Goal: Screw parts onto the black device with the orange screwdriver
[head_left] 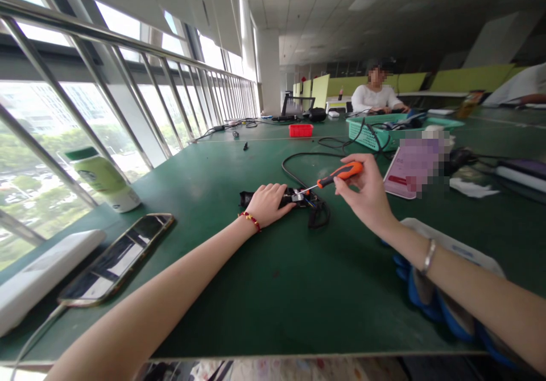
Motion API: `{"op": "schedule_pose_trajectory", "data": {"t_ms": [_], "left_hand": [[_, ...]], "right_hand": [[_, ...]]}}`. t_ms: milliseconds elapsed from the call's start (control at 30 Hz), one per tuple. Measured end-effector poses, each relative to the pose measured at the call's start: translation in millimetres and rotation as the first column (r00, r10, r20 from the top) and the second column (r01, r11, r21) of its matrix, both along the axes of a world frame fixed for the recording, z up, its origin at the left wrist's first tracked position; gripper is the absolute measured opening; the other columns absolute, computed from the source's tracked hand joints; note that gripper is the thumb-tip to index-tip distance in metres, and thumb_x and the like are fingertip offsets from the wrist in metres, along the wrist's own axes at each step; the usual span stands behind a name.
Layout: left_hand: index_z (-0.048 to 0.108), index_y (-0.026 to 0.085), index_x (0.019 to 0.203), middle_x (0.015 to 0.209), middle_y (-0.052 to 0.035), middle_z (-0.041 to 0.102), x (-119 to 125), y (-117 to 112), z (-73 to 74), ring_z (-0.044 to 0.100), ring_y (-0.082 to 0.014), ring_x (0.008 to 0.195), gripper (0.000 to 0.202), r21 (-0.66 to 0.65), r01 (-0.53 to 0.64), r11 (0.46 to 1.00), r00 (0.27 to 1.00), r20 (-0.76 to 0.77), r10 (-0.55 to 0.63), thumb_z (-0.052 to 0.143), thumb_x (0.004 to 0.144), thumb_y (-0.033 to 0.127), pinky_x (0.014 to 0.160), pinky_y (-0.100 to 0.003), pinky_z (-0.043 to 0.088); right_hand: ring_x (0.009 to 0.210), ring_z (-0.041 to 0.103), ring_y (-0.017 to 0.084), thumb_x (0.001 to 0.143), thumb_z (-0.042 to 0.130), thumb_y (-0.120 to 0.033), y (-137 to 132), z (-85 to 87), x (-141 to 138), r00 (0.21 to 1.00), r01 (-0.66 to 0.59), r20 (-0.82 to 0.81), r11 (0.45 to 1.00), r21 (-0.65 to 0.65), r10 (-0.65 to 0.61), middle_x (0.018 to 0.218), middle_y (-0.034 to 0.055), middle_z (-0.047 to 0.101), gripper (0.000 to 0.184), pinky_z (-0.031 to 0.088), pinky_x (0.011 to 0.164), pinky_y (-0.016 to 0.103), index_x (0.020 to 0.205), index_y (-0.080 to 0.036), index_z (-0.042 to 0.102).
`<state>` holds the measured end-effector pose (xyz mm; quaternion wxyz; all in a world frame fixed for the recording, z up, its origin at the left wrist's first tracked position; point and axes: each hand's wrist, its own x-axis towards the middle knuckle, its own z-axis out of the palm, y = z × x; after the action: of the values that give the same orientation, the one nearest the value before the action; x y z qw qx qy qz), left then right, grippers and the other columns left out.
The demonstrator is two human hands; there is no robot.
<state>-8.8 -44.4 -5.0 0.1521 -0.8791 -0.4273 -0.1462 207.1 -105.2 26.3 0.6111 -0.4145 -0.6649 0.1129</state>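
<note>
On the green table lies a black corded device [247, 198] with its inner parts and a few wires bared at the right end. My left hand [269, 203] is wrapped over its body and presses it to the table. In my right hand [367, 186] is a screwdriver [341, 173] with an orange and black handle, gripped between thumb and fingers. Its metal shaft slants down to the left, and the tip reaches the bared end of the device. Whether the tip sits in a screw is too small to tell. A black cable [294, 168] curves away behind.
A teal basket [362, 133] with cables and a small red bin [301, 131] stand farther back. At left are a phone [119, 259], a white box [46, 273] and a bottle [104, 179]. Blue-grey gloves [430, 298] lie under my right forearm. A person [375, 96] sits across.
</note>
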Motion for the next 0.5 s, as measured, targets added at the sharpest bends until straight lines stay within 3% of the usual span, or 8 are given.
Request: {"op": "schedule_pose_trajectory", "data": {"t_ms": [133,333,500], "left_hand": [[0.049,0.014,0.116,0.105,-0.0099,0.061,0,0,-0.1,0.056,-0.0236,0.098,0.049,-0.005,0.005,1.0,1.0,0.004,-0.005,0.039,0.087,0.052,0.083,-0.035,0.041],[0.049,0.014,0.116,0.104,-0.0105,0.061,0,0,0.2,0.057,-0.0236,0.098,0.048,-0.011,0.008,1.0,1.0,0.012,-0.008,0.041,0.086,0.051,0.083,-0.036,0.042],[0.049,0.014,0.116,0.104,-0.0106,0.061,0,0,0.6,0.057,-0.0241,0.097,0.048,-0.013,-0.002,1.0,1.0,0.01,0.002,0.042,0.086,0.05,0.083,-0.036,0.043]], "right_hand": [[0.059,0.055,0.011,0.078,0.056,-0.031,-4,3.2,1,0.995,0.019,0.1,1.0,-0.007,-0.018,0.08,-0.0004,0.055,0.028,0.047,0.057,0.025,0.103,-0.021,0.047],[0.067,0.057,0.014,0.082,0.051,-0.038,-11,10.2,1,0.974,0.101,0.197,0.992,0.072,-0.114,0.077,0.0021,0.06,0.018,0.044,0.06,0.025,0.087,-0.021,0.055],[0.076,0.061,0.018,0.077,0.053,-0.025,-11,8.8,1,0.973,0.065,0.213,0.989,0.134,-0.093,0.082,0.0023,0.061,0.029,0.047,0.073,0.03,0.105,-0.021,0.047]]}}
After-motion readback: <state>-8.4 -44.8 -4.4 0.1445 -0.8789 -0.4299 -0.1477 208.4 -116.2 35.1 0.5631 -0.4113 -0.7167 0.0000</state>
